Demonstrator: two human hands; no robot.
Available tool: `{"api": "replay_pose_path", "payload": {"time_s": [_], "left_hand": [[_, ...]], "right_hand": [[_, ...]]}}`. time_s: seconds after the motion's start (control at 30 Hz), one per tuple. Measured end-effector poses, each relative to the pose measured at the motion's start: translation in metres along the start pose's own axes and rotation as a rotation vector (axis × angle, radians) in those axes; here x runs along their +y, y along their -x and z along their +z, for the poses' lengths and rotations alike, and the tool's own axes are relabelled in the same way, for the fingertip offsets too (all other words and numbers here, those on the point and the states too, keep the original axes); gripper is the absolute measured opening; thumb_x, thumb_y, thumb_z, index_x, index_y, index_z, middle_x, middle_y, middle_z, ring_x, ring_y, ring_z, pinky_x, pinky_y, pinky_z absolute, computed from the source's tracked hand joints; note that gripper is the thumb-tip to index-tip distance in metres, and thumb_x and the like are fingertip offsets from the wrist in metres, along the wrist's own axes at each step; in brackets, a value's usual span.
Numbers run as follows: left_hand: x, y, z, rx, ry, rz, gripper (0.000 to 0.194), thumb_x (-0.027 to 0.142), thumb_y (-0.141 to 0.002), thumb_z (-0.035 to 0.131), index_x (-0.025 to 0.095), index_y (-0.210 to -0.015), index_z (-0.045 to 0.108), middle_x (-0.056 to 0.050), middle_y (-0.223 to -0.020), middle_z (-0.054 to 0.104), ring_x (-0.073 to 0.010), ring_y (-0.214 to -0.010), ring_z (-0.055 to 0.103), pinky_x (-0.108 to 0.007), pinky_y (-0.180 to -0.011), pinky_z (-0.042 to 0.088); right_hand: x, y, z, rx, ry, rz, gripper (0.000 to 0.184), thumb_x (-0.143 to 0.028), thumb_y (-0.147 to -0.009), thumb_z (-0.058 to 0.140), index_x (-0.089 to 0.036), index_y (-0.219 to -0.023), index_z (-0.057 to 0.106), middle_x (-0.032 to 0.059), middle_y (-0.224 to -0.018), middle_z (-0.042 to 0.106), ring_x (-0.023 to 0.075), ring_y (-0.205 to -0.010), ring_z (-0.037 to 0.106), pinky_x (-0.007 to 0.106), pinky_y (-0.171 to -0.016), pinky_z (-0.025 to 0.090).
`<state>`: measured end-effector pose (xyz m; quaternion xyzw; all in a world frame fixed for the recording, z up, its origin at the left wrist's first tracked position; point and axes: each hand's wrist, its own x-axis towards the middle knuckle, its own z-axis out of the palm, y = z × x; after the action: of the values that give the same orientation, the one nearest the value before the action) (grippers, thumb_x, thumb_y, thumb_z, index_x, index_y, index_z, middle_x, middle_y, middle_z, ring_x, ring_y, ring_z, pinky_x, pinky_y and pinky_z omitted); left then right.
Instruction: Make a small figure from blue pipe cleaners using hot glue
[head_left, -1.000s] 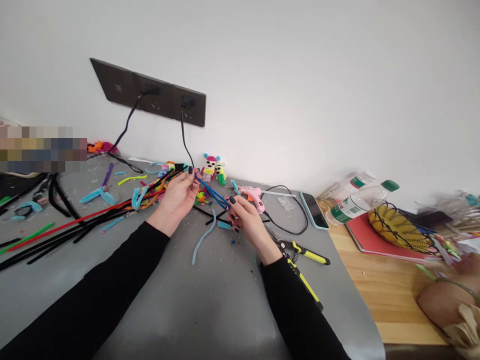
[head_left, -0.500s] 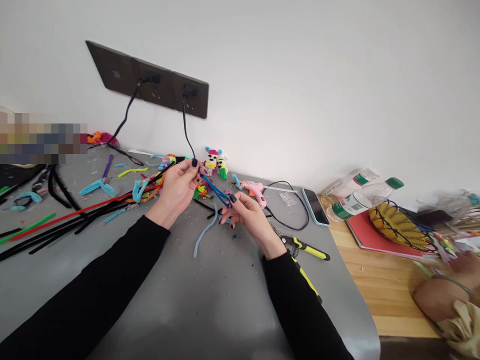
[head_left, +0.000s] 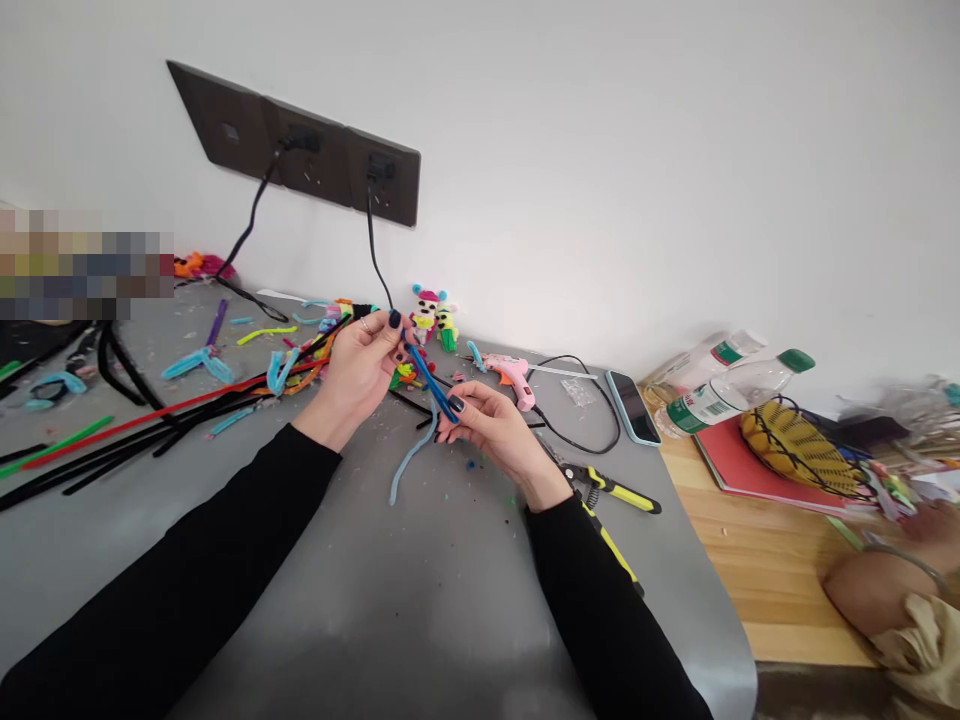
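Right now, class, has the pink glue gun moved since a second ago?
No: judged against the phone, the pink glue gun hasn't shifted.

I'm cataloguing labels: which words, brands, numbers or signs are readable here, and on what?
No text can be read.
Front bottle label: printed, too small and blurred to read.
Rear bottle label: printed, too small and blurred to read.

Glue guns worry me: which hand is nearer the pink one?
Right. The right hand is just in front of the pink glue gun; the left hand is farther off, to its left.
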<state>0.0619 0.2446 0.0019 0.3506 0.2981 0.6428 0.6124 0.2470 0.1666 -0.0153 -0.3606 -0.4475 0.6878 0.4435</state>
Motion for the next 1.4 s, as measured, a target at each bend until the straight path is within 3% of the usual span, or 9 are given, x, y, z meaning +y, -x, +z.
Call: {"api": "replay_pose_path", "payload": {"time_s": [0.13, 0.33, 0.57, 0.8, 0.97, 1.17, 1.4], "left_hand": [[0.0, 0.0, 0.001, 0.005, -0.02, 0.003, 0.023, 0.017, -0.089, 0.082, 0.016, -0.07, 0.069, 0.0, -0.07, 0.062, -0.0105, -0.061, 0.058, -0.022, -0.059, 0.047], [-0.004, 0.001, 0.002, 0.0, -0.024, 0.025, 0.024, 0.018, -0.086, 0.086, 0.015, -0.067, 0.07, 0.0, -0.068, 0.063, -0.0106, -0.06, 0.057, -0.022, -0.058, 0.046], [-0.006, 0.005, 0.001, -0.066, -0.046, 0.053, 0.025, 0.029, -0.075, 0.095, 0.016, -0.07, 0.074, -0.002, -0.069, 0.067, -0.0126, -0.059, 0.058, -0.025, -0.057, 0.048], [-0.007, 0.009, 0.001, -0.08, -0.06, 0.088, 0.026, 0.033, -0.073, 0.095, 0.017, -0.074, 0.076, -0.004, -0.071, 0.069, -0.0134, -0.058, 0.059, -0.025, -0.055, 0.047], [-0.008, 0.009, 0.001, -0.087, -0.082, 0.121, 0.032, 0.042, -0.07, 0.097, 0.017, -0.073, 0.077, -0.005, -0.069, 0.071, -0.0132, -0.058, 0.058, -0.025, -0.054, 0.047], [-0.01, 0.008, 0.001, -0.014, -0.086, 0.119, 0.026, 0.033, -0.078, 0.093, 0.016, -0.071, 0.074, -0.005, -0.07, 0.071, -0.0123, -0.057, 0.058, -0.024, -0.055, 0.046], [-0.011, 0.005, -0.001, 0.017, -0.083, 0.166, 0.027, 0.037, -0.075, 0.094, 0.018, -0.075, 0.075, -0.004, -0.071, 0.071, -0.0126, -0.057, 0.059, -0.024, -0.054, 0.046]], "right_hand": [[0.001, 0.0, -0.002, -0.005, 0.016, 0.029, 0.057, -0.058, -0.071, 0.094, -0.019, -0.109, 0.074, 0.0008, -0.079, 0.077, 0.0127, -0.071, 0.073, 0.025, -0.071, 0.057], [-0.001, 0.001, -0.003, -0.038, 0.012, 0.089, 0.048, -0.056, -0.073, 0.094, -0.016, -0.095, 0.077, 0.001, -0.078, 0.073, 0.0107, -0.07, 0.069, 0.023, -0.07, 0.056], [0.005, -0.003, -0.012, -0.048, -0.113, 0.223, 0.051, -0.049, -0.058, 0.103, -0.018, -0.085, 0.072, -0.0012, -0.075, 0.073, 0.0101, -0.064, 0.069, 0.022, -0.066, 0.057], [0.006, -0.002, -0.014, -0.025, -0.125, 0.244, 0.048, -0.045, -0.057, 0.104, -0.017, -0.079, 0.07, -0.0012, -0.07, 0.075, 0.0097, -0.062, 0.071, 0.02, -0.066, 0.058], [0.005, 0.0, -0.013, 0.01, -0.109, 0.231, 0.049, -0.045, -0.056, 0.104, -0.017, -0.078, 0.07, -0.0001, -0.07, 0.075, 0.0102, -0.061, 0.071, 0.02, -0.065, 0.058], [0.001, 0.0, -0.011, 0.066, -0.061, 0.186, 0.049, -0.046, -0.054, 0.104, -0.017, -0.076, 0.07, 0.0005, -0.07, 0.076, 0.0121, -0.062, 0.072, 0.022, -0.064, 0.057], [0.002, -0.004, -0.004, 0.115, 0.024, 0.093, 0.05, -0.054, -0.056, 0.101, -0.017, -0.076, 0.073, 0.0021, -0.068, 0.077, 0.013, -0.057, 0.071, 0.023, -0.058, 0.052]]}}
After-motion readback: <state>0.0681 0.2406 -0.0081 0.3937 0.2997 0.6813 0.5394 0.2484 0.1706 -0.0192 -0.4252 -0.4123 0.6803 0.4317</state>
